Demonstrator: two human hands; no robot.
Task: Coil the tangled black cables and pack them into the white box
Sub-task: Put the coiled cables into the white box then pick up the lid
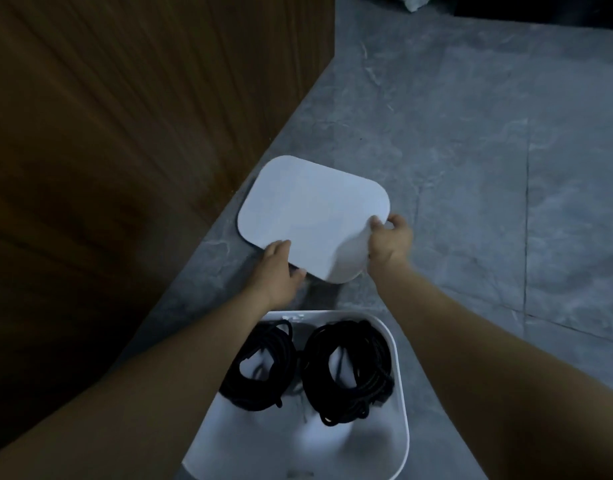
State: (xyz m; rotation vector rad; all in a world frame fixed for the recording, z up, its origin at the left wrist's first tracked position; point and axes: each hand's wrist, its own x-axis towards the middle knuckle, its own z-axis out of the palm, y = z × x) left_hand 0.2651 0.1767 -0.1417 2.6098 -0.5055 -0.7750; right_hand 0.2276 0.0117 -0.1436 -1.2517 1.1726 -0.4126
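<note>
Black cables [350, 368] coiled in white box [400, 393], both hands — left [279, 268], right [390, 244] — gripping white lid [308, 216], grey stone floor [488, 150], wood panel [125, 116]

Indoor room, likely a home: grey marble-look tile floor [471, 168], brown wood-panel wall [125, 133] at left, dim light.

I'm looking down at a grey marbled tile floor [471, 150] in dim light. A brown ribbed wooden panel [125, 116] fills my left.
</note>
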